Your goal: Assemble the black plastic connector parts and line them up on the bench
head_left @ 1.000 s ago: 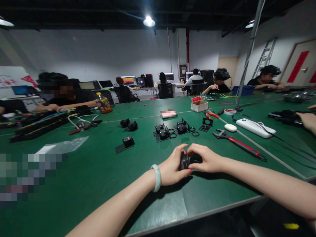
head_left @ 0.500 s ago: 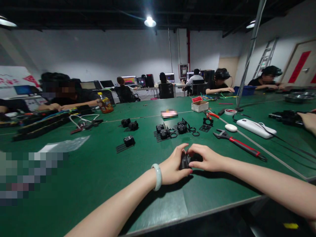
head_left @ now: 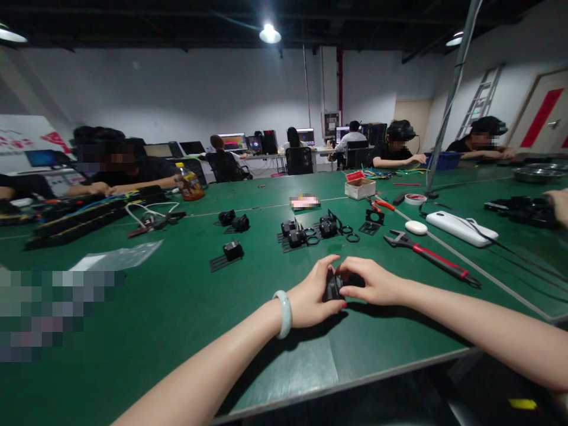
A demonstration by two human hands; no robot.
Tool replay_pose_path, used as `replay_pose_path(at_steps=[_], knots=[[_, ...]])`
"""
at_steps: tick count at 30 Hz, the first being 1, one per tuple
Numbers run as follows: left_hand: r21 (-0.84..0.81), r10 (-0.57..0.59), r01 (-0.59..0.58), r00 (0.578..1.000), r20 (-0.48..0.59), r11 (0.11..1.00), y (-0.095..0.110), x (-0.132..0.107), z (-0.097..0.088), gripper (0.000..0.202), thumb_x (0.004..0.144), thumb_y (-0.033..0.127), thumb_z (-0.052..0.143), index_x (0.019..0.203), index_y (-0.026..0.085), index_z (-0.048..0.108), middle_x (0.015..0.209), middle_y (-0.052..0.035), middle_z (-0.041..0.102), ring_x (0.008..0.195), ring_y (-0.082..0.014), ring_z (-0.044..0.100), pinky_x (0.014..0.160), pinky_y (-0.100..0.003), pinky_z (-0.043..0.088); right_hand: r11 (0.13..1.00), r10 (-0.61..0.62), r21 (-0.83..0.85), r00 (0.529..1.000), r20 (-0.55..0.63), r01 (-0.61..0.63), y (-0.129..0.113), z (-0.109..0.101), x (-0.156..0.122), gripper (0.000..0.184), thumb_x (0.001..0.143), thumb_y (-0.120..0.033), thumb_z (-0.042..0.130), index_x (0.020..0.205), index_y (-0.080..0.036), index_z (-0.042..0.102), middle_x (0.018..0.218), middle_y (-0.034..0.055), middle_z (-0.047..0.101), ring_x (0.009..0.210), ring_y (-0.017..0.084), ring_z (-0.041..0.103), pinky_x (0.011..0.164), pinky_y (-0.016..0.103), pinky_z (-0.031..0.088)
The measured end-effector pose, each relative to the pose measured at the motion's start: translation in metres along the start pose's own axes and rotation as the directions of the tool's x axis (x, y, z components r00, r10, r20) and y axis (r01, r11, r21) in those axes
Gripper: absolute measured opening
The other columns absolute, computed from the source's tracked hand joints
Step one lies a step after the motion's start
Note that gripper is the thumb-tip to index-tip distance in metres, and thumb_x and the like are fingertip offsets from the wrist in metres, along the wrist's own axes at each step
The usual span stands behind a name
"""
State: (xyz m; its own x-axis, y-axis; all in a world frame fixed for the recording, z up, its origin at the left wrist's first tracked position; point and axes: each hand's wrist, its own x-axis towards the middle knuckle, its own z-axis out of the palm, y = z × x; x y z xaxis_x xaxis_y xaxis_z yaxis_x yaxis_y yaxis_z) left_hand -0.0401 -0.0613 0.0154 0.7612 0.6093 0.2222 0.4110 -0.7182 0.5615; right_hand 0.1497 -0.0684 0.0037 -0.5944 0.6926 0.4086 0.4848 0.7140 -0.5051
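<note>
Low over the green table, my left hand [head_left: 313,294] and my right hand [head_left: 371,283] meet around a small black threaded fitting [head_left: 334,287]. Fingers of both hands curl round it and hide much of its shape. A pale bangle circles my left wrist. Just beyond lie similar black fittings on slotted brackets [head_left: 296,238], with loose black rings [head_left: 352,238] beside them. Another fitting on a bracket [head_left: 232,251] lies to the left, and a bare black bracket [head_left: 373,220] is farther right.
An adjustable wrench [head_left: 432,258] with a red-black handle lies right of my hands, near a white power bank [head_left: 461,229] and a white oval object [head_left: 416,228]. Behind stand a small box [head_left: 360,188] and a metal pole [head_left: 450,94]. Co-workers sit around the table; a bottle [head_left: 190,183] stands left.
My hands stay closed round the black fitting in nearly the same place, with only slight finger movement. The camera view has shifted a little.
</note>
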Motion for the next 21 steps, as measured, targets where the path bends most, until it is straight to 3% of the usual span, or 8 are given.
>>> replay_pose_path(at_steps=[21], knots=[[-0.001, -0.005, 0.005, 1.0, 0.0, 1.0, -0.0006, -0.0012, 0.0001, 0.074, 0.067, 0.022, 0.057, 0.125, 0.016, 0.011, 0.107, -0.0099, 0.039, 0.101, -0.0206, 0.042, 0.089, -0.038, 0.035, 1.0, 0.0, -0.012, 1.0, -0.005, 0.0, 0.0008, 0.0009, 0.0006, 0.022, 0.074, -0.03, 0.054, 0.09, -0.015, 0.052, 0.085, 0.0055, 0.057, 0.076, 0.015, 0.051, 0.069, 0.027, 0.04]])
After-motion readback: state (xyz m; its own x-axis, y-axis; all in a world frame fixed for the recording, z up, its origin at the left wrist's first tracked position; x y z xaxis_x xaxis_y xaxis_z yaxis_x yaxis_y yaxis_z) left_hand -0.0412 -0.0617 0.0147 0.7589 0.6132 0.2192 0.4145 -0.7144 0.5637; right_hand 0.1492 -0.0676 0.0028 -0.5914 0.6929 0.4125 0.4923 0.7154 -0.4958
